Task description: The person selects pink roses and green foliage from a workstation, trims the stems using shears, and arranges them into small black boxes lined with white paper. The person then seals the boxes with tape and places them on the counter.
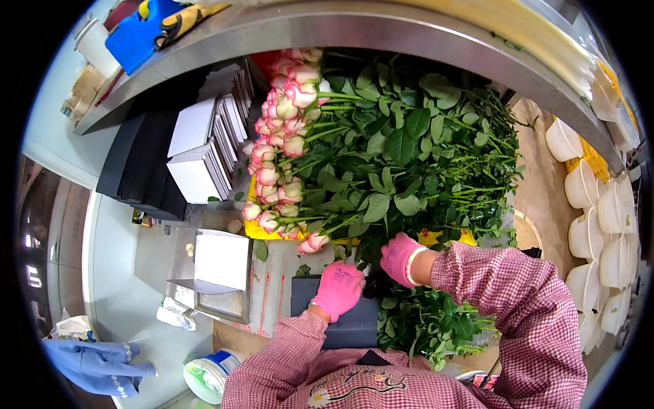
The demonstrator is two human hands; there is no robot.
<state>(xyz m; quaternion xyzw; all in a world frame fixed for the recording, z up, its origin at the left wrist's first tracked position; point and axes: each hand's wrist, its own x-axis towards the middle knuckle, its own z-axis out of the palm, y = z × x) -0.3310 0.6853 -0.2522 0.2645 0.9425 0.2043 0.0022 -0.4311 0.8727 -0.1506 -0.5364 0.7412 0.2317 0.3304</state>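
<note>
At the far left a blue cloth (99,367) lay low beside a white tub (208,375) with a blue rim. Above them, stacks of white and black cards (197,146) stood in rows, and a grey metal box (221,273) sat just below them on the bench.

Right of the box, the left hand (337,288), in a pink glove, rested on a dark flat sheet (351,324). Its fingers curled loosely downward and lay close together; whether they gripped anything could not be told.

A heap of pink and white roses (286,136) lay across the bench, heads to the left, leafy stems (409,157) running right over a yellow sheet (255,228).

The right hand (398,255), also gloved in pink, reached into the near edge of the leaves, fingers bent and pressed together around stems; the exact hold was hidden by foliage. Both sleeves were red checked.

At the far right, white buckets (599,211) stood stacked in a row.
</note>
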